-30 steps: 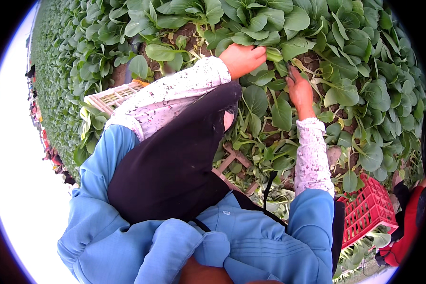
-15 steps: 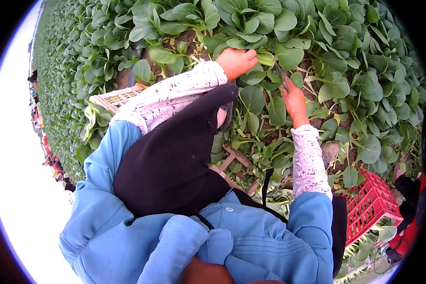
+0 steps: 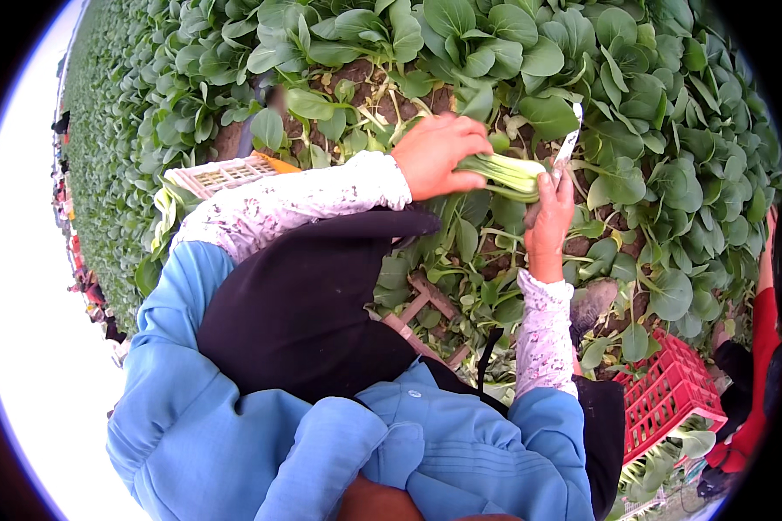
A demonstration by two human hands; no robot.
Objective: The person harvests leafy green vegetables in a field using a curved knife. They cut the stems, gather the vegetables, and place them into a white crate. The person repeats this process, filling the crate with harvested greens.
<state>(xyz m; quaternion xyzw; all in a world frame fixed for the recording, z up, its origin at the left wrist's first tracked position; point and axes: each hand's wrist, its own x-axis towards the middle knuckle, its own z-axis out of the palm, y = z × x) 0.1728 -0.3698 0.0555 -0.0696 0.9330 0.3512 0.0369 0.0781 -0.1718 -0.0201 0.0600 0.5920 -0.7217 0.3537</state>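
My left hand (image 3: 439,156) was clenched around the pale stalks of a bok choy plant (image 3: 504,174), which lay sideways just above the bed of leafy greens (image 3: 652,113). My right hand (image 3: 549,221) gripped a small knife (image 3: 566,143), blade up, touching the plant's base. A red crate (image 3: 665,404) sat to the lower right, a pale crate (image 3: 222,174) to the left.

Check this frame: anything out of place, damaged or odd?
Nothing stands out. The left hand grips a cut leafy green plant, the right hand holds a knife by it, and the red crate sits upright among the plants.
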